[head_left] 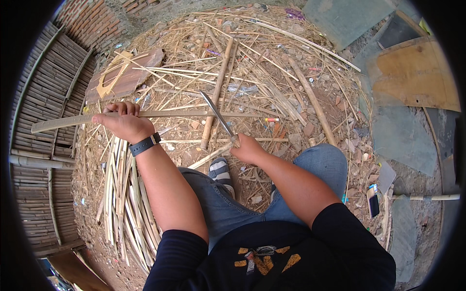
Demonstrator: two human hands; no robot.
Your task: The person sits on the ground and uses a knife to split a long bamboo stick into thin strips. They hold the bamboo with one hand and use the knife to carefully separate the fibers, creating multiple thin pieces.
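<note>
Straw [170, 43] litters rough earth [99, 252]; left fingers [130, 107] grip a flat bamboo strip [63, 123], right fingers [238, 152] a steel knife [218, 115].

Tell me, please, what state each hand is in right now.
Left hand: closed, holding a long wooden strip.
Right hand: closed, holding a knife by its handle, blade pointing up and away.

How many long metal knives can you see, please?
1: the long, narrow metal knife is in the person's bare right hand; others may be hidden under the pale, thin bamboo strips.
</note>
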